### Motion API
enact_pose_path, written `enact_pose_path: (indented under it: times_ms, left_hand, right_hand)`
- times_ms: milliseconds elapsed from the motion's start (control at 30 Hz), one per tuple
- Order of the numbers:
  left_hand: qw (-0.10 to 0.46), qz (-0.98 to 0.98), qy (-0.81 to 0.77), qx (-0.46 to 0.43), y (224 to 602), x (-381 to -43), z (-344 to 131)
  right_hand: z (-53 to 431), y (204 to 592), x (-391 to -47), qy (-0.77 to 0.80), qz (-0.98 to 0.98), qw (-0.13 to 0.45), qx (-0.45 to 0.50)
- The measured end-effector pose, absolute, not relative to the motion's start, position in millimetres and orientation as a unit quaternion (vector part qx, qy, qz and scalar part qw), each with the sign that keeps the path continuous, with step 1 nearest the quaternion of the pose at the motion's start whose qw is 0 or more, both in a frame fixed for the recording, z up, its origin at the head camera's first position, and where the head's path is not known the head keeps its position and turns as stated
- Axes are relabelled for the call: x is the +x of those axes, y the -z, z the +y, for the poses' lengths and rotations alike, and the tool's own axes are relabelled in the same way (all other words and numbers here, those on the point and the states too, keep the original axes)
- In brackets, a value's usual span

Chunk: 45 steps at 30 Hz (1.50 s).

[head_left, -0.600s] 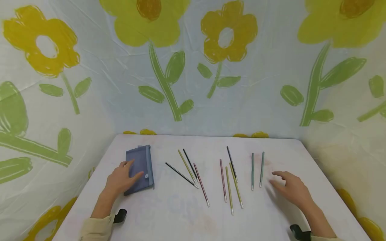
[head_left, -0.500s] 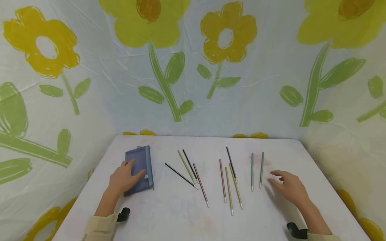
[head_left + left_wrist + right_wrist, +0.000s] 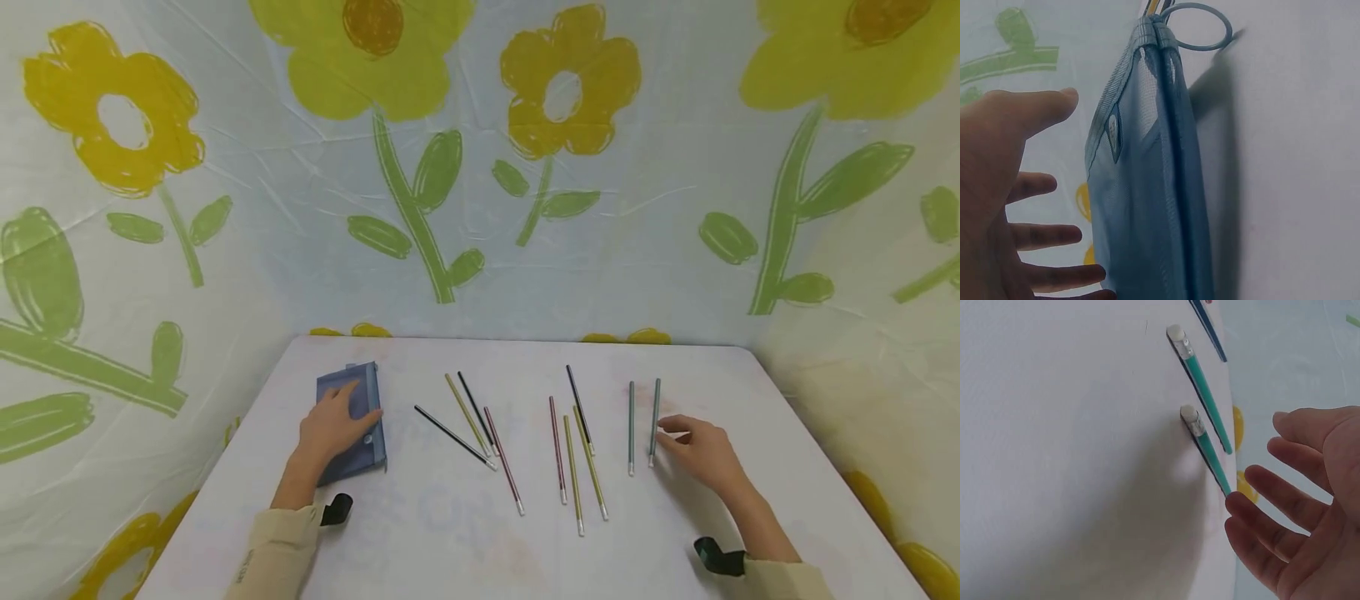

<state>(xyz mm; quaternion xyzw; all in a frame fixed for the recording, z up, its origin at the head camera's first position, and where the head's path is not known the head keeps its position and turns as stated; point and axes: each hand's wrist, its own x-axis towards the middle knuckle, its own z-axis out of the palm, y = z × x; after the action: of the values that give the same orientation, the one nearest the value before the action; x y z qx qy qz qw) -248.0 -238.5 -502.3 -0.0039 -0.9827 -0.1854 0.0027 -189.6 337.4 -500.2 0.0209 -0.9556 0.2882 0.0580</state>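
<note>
A flat blue mesh zip pouch [image 3: 351, 463] lies at the left of the table. My left hand [image 3: 332, 430] hovers over it with fingers spread; in the left wrist view the thumb and fingers stand apart from the pouch [image 3: 1138, 206], which has a ring at one corner. On the right side lie two teal pencils with white erasers, an inner pencil [image 3: 632, 427] and an outer pencil [image 3: 656, 408]. My right hand [image 3: 699, 450] reaches in beside the outer one, thumb and index fingertips at its shaft in the head view. Its fingers [image 3: 1266, 519] are loosely bent and hold nothing.
Between the hands, one pencil group with a red pencil [image 3: 504, 462] lies left of centre. Another group with a yellow pencil [image 3: 573, 475] lies right of centre. The white table [image 3: 450, 558] meets a flower-printed cloth [image 3: 637, 275] at its back and sides.
My left hand has moved right, farther across the pouch. My right hand has shifted left, up to the outer teal pencil. The pouch and pencils lie as before.
</note>
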Motion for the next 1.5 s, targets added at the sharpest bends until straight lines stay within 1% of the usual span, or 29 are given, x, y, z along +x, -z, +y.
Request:
enact_pose_path:
  times_ms: [300, 433, 600, 800, 1067, 1267, 1433, 1500]
  left_hand:
    - [0.004, -0.985, 0.174, -0.004, 509, -256, -230]
    - [0.002, -0.984, 0.178, -0.011, 508, -255, -225]
    - [-0.006, -0.979, 0.204, -0.026, 509, -259, -224]
    - [-0.001, -0.97, 0.235, -0.062, 511, -264, -228]
    - [-0.028, -0.946, 0.311, -0.086, 515, -263, -238]
    - [-0.018, -0.939, 0.329, -0.102, 516, -267, -240]
    - [-0.008, -0.949, 0.293, -0.113, 518, -266, -243]
    - [0.005, -0.953, 0.282, -0.113, 518, -264, -247]
  right_hand:
    - [328, 507, -191, -0.317, -0.948, 0.029, 0.008]
    - [328, 508, -192, -0.319, -0.947, 0.027, 0.014]
    - [328, 506, -196, -0.321, -0.947, 0.017, 0.014]
    - [331, 507, -198, -0.321, -0.947, 0.016, 0.023]
    - [330, 511, -201, -0.333, -0.943, 0.0, 0.01]
    - [328, 508, -206, -0.346, -0.938, 0.002, -0.01]
    - [328, 509, -207, -0.355, -0.934, -0.02, -0.022]
    - [327, 510, -208, -0.358, -0.933, -0.025, -0.022]
